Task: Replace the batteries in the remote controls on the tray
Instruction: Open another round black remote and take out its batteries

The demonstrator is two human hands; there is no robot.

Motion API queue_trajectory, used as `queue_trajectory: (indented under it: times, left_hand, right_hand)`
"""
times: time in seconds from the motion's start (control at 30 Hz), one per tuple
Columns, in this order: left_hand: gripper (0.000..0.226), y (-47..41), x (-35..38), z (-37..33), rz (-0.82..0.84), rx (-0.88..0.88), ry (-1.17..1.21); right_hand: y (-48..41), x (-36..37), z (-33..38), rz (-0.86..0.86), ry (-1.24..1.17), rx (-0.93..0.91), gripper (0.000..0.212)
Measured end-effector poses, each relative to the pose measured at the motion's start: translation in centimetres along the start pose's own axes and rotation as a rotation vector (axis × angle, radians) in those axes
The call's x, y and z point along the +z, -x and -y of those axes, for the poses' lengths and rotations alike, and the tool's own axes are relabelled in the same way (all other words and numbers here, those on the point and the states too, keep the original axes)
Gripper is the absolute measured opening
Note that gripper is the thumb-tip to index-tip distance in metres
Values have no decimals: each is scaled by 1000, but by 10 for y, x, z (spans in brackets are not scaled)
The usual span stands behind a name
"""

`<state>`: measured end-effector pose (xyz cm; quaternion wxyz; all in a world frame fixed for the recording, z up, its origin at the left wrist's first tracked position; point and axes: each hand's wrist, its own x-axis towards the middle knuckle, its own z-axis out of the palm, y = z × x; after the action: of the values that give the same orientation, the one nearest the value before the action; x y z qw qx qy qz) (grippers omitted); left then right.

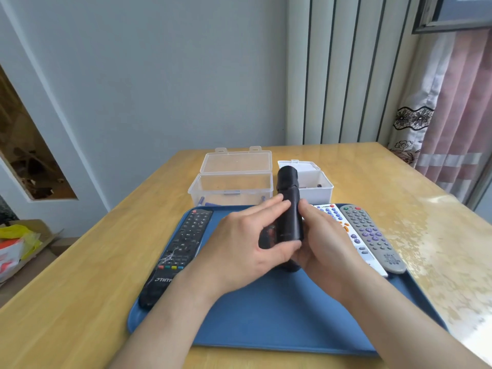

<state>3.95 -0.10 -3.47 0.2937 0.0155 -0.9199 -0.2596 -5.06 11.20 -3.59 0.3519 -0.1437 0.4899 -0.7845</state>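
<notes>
I hold a black remote (288, 206) back side up above the blue tray (279, 315). My left hand (245, 243) grips its left side, thumb under the lower part, fingers stretched along the back. My right hand (323, 243) cups it from the right, with the thumb on the back cover. Another black remote (177, 251) lies on the tray's left. A white remote (346, 235) and a grey remote (372, 235) lie on the tray's right side.
Behind the tray stand a clear plastic box (231, 186) with its lid open, holding a few batteries, and a smaller white box (311, 182), also open. The wooden table (426, 222) meets the wall behind. A cardboard box (24, 243) sits on the floor at left.
</notes>
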Motion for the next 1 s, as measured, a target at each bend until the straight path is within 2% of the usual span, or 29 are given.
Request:
queue_trajectory:
  times: [0.2,0.33,0.4,0.47,0.5,0.57,0.67,0.8,0.9,1.0]
  left_hand:
    - [45,0,4,-3,-94,21,84]
    - [33,-3,2,-3,-339,47,119]
    - [22,-6,-3,-5,-431,12,273]
    - [20,-9,-15,-5,-450,-87,537]
    - [22,-10,-23,-2,-414,-153,641]
    - [22,-10,-37,7,-209,-306,704]
    - [21,-8,-38,11,114,-428,519]
    - [22,-4,-24,1,361,-480,340]
    - [14,-2,-19,1,428,-399,31]
    - [13,-2,-17,4,302,-326,-183]
  right_hand:
    - [-4,-6,2,4,-75,41,40]
    - [-4,-5,5,-11,-252,74,28]
    - [-4,-6,9,-56,-292,70,22]
    - [-4,-7,12,-96,-266,52,22]
    - [-5,-8,14,-109,-251,37,23]
    - [-5,-8,15,-129,-216,12,26]
    - [-6,-8,15,-133,-208,7,25]
    - [-7,-7,12,-74,-208,32,23]
    - [-7,-9,10,-35,-191,34,25]
    - [-8,-10,9,7,-136,10,25]
